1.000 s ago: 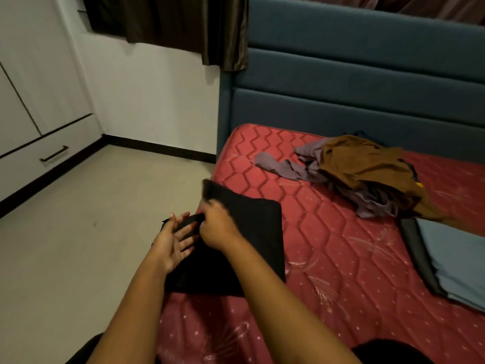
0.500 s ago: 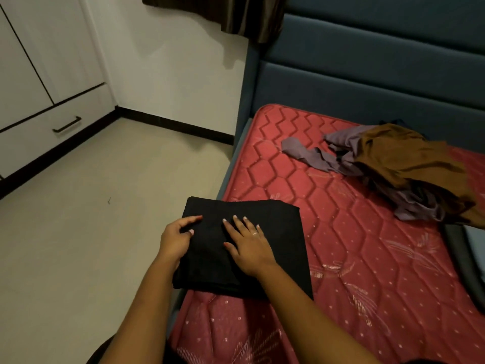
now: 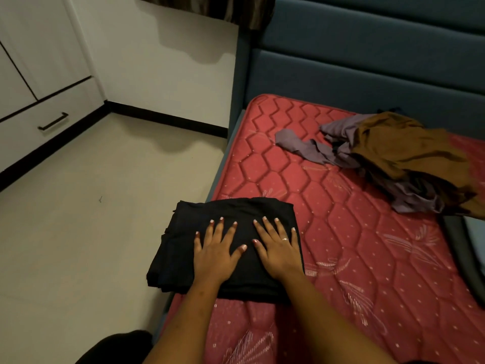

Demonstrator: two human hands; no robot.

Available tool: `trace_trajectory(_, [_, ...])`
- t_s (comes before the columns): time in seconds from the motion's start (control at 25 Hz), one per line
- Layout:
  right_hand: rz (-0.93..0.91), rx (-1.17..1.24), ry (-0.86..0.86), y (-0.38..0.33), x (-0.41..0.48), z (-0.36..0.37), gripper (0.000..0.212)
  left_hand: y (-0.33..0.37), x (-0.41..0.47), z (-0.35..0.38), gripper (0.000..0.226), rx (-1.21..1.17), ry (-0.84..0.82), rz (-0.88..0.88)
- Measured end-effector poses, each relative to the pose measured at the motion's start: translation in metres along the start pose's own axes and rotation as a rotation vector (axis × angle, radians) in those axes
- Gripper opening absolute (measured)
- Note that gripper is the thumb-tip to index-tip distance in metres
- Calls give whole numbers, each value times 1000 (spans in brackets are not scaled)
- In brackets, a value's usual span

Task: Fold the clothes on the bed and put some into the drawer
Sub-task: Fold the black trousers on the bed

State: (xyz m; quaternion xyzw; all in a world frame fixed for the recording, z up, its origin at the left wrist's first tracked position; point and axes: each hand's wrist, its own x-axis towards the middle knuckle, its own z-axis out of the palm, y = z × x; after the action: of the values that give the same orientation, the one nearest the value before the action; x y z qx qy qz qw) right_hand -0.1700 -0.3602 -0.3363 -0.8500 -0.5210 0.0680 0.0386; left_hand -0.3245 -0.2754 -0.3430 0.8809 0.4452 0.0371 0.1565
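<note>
Red mattress (image 3: pixel 341 245) is seen with a folded black garment (image 3: pixel 236 214) laid at its left edge, partly overhanging the floor (image 3: pixel 91 232), pressed under the left hand (image 3: pixel 215 253) and right hand (image 3: pixel 278 250), fingers straight, spread, nothing gripped, while a grey stack (image 3: pixel 469 240) is cut off at the right.

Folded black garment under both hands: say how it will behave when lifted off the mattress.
Probably floppy: the folded black garment is soft layered cloth, so unsupported ends would likely sag. Its layers may slide apart, since loose edges show on its left side. It looks light; the left hand and right hand press it flat on the mattress.
</note>
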Motion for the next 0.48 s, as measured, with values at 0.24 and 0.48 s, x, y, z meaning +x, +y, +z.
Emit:
trace_trajectory(0.24, [338,157,-115,34,-6,-14,75,11,1,-6,73,50,-121,-63])
trace_trajectory(0.48, [665,977,-80,9,-14,-53,55,38,-25,-17,69,3,-337,-95])
